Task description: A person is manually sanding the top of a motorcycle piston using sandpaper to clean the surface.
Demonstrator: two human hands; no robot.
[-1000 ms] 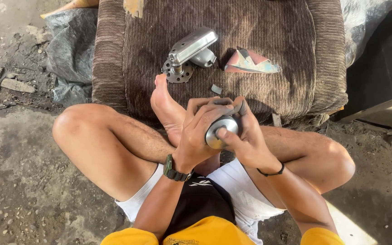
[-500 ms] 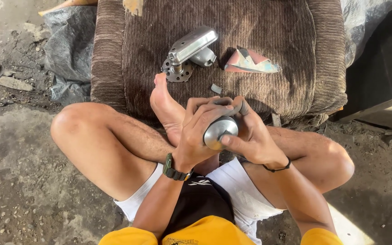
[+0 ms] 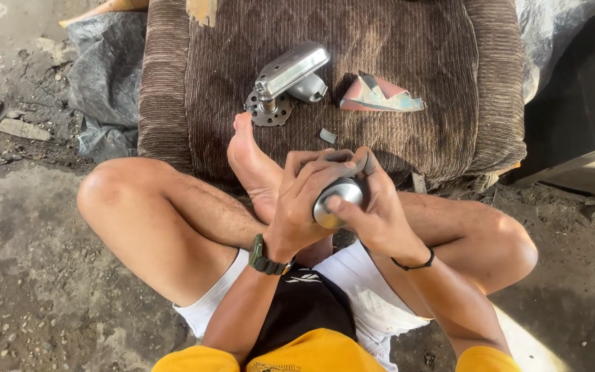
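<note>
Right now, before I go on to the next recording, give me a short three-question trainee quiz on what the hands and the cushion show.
1. True or false: both the left hand and the right hand are on the round shiny metal part.
2. What lies on the brown cushion to the right of the silver metal housing?
A. a folded scrap of worn paper
B. a hammer
C. a glass jar
3. Fill in: the left wrist wears a dark ____.

Key:
1. true
2. A, the folded scrap
3. watch
</note>
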